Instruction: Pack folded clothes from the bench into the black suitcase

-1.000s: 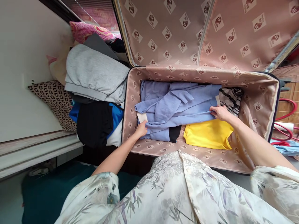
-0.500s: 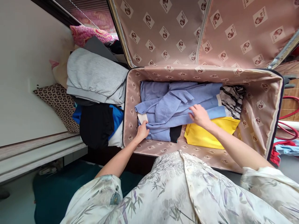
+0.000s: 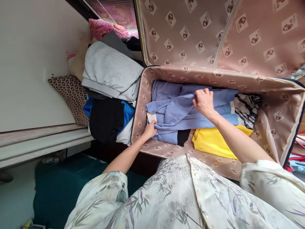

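A blue-violet long-sleeved garment [image 3: 175, 109] lies spread in an open suitcase [image 3: 142, 111] lined with brownish-pink logo fabric. At its left end, my left hand [image 3: 150, 129] pinches the fabric edge beside a white patch [image 3: 152, 117]. My right hand [image 3: 204, 101] has its fingers closed on a sleeve-like fold over the garment's middle; the fingertips are partly hidden. Under and beside the garment are a folded yellow cloth [image 3: 212, 143], a piece of black fabric [image 3: 183, 137] and a black-and-white patterned cloth [image 3: 247, 106].
The suitcase lid [image 3: 186, 33] stands raised behind. Left of the case is a pile with a folded grey garment [image 3: 109, 70], black clothing [image 3: 106, 121] and a patterned cushion [image 3: 69, 95]. A white panel [image 3: 30, 70] borders the left side.
My right hand has moved up from the garment's lower edge onto its middle and closed on a fold. My left hand keeps its place at the left end. The view has shifted.
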`<state>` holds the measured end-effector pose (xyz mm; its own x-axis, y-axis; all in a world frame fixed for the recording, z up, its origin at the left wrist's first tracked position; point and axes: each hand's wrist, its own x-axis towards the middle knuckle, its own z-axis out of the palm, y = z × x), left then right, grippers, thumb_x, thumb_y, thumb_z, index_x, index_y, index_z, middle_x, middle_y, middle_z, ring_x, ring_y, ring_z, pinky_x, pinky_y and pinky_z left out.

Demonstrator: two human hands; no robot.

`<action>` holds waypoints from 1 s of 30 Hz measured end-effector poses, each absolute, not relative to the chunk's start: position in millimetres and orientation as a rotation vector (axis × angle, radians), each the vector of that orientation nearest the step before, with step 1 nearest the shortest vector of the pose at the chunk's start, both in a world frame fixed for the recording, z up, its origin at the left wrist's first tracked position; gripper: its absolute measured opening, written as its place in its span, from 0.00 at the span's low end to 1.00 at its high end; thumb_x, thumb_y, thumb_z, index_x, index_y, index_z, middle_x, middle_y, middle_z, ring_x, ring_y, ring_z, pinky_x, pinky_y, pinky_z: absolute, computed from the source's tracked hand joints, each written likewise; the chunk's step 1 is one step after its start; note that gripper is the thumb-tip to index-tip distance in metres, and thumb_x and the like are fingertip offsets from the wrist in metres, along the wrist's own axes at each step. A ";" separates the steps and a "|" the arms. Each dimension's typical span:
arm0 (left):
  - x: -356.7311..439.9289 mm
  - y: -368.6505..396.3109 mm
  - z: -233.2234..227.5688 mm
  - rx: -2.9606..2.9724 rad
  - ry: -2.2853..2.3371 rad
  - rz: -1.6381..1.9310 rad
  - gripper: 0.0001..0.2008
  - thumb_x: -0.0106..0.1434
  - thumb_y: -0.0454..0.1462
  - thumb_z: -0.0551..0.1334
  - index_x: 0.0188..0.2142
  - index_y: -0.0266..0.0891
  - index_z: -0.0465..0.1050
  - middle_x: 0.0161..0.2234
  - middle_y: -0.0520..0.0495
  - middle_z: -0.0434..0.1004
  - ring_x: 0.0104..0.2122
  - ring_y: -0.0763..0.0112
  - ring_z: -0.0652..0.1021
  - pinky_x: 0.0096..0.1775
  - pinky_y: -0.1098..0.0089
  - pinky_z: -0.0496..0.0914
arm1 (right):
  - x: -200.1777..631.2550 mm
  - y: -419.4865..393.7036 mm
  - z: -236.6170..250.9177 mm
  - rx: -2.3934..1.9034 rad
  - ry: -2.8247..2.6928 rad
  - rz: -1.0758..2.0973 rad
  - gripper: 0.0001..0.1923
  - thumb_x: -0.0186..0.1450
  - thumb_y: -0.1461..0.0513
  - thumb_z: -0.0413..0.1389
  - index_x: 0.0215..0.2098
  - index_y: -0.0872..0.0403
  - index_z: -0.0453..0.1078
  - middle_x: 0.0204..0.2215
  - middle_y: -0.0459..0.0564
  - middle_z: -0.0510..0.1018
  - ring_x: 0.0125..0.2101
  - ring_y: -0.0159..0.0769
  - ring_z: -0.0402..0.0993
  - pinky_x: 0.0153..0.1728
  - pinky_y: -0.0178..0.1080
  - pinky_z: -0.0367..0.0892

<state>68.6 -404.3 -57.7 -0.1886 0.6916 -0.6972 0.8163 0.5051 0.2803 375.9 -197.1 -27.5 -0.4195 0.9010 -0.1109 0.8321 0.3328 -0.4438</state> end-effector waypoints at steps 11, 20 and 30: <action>69.8 -399.0 -48.1 1.287 1.933 -0.286 0.15 0.64 0.31 0.64 0.50 0.41 0.72 0.43 0.41 0.81 0.46 0.54 0.80 0.48 0.62 0.71 | 457.8 -199.5 12.2 -1.904 -1.579 1.205 0.07 0.62 0.63 0.55 0.40 0.51 0.69 0.22 0.41 0.67 0.21 0.30 0.56 0.25 0.36 0.55; 86.2 -403.2 -36.6 1.642 1.982 -0.348 0.14 0.66 0.29 0.59 0.51 0.38 0.71 0.53 0.34 0.73 0.55 0.48 0.73 0.58 0.53 0.65 | 455.5 -199.1 33.1 -1.828 -0.966 1.851 0.16 0.52 0.67 0.60 0.40 0.52 0.72 0.19 0.39 0.67 0.16 0.26 0.56 0.15 0.29 0.51; 38.9 -403.8 -47.9 1.355 1.918 0.178 0.08 0.65 0.32 0.60 0.44 0.38 0.72 0.40 0.44 0.79 0.39 0.64 0.79 0.46 0.63 0.74 | 523.1 -195.7 -25.1 -2.087 -1.520 1.617 0.13 0.61 0.57 0.60 0.44 0.53 0.75 0.27 0.46 0.73 0.24 0.30 0.62 0.21 0.32 0.58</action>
